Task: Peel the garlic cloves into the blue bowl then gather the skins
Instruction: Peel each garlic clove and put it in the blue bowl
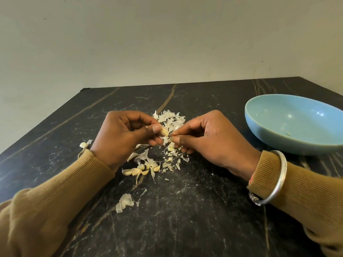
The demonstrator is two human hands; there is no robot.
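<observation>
My left hand (pixel 126 134) pinches a small garlic clove (pixel 164 133) between thumb and fingers above the table. My right hand (pixel 207 138) meets it from the right, thumb and forefinger pinching at the clove's tip. A heap of white garlic skins (pixel 171 118) lies just behind the hands, with more scraps (pixel 172 160) below them. Several unpeeled cloves (pixel 138 170) lie near my left wrist. The blue bowl (pixel 274 138) stands to the right, with a small pale bit (pixel 288 134) inside it.
The black marble table (pixel 185 210) ends at a pale wall behind. One loose clove (pixel 83 145) lies left of my left wrist. A curl of skin (pixel 124 202) lies nearer to me. A silver bangle (pixel 272 180) sits on my right wrist.
</observation>
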